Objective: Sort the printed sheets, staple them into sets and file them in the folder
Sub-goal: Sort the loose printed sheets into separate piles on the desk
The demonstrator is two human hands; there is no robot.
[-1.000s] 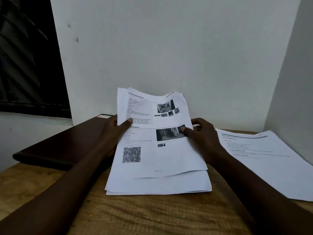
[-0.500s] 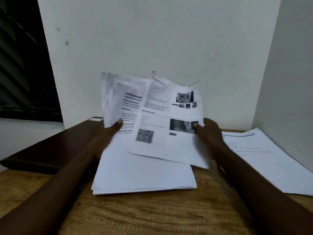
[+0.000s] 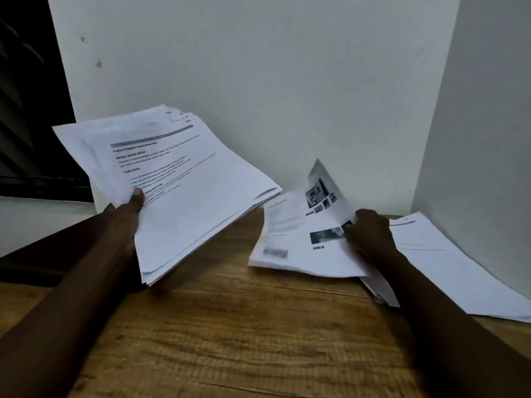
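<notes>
My left hand [image 3: 126, 214] grips a thick stack of printed sheets [image 3: 184, 196] by its left edge, thumb on top, and holds it tilted above the wooden table [image 3: 244, 334]. The top page carries a grey header bar and lines of text. My right hand [image 3: 370, 234] pinches a sheet with photos and a QR code [image 3: 301, 239], curled upward at its far corner, low over the table at the right. Further right, another pile of printed sheets [image 3: 448, 262] lies flat against the wall corner.
A dark brown folder [image 3: 37, 254] lies on the table at the left, partly behind my left arm. White walls close the back and right sides. A dark window sits at the far left.
The photo sheet has come off the stack and moved right and down in my right hand. My left hand has lifted the remaining stack off the table and swung it left.
</notes>
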